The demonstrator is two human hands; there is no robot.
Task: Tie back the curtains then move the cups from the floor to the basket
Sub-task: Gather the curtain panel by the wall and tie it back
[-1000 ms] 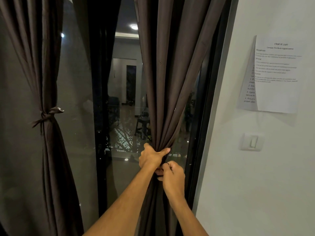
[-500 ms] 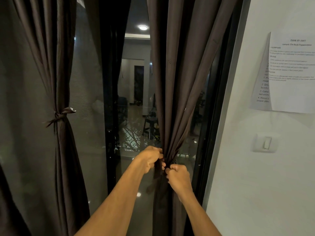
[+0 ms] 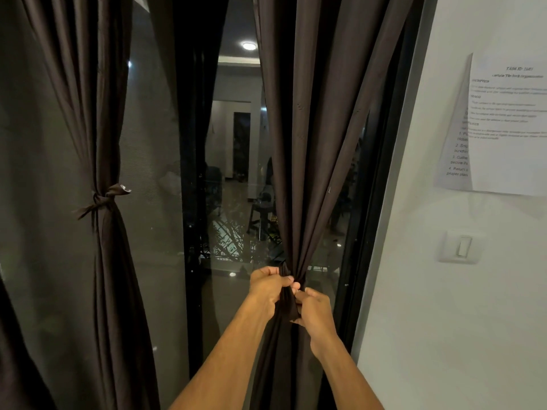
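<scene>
Brown tie strip now pulled down between both hands, knot tightening.

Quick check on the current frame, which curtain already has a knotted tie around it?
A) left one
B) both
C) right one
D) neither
A: the left curtain is cinched by a knotted tie, while the left hand and right hand are gripping fabric at the gathered right curtain, with no finished knot visible there.

Both hands grip the gathered right curtain
</scene>
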